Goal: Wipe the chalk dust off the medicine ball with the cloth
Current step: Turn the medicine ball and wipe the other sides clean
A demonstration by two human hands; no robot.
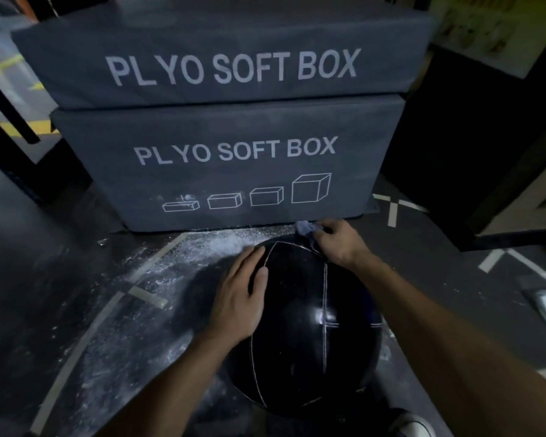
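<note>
The right hand [336,244] pinches the bunched cloth [308,230] on the far upper side of the medicine ball [306,326]; the left hand [241,298], fingers spread flat, steadies its left flank; the unwiped surface lies toward the person from the cloth.

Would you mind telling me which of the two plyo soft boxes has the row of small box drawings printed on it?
The lower plyo box, sitting on the floor behind the medicine ball; four box outlines run beneath its lettering. The upper plyo box carries lettering only.

Tight at the back, open at the sides.
Two stacked grey padded plyo boxes [227,165] wall off the space just behind the glossy black stitched medicine ball [309,329]; chalk-dusted dark floor [114,310] left and right is open.
</note>
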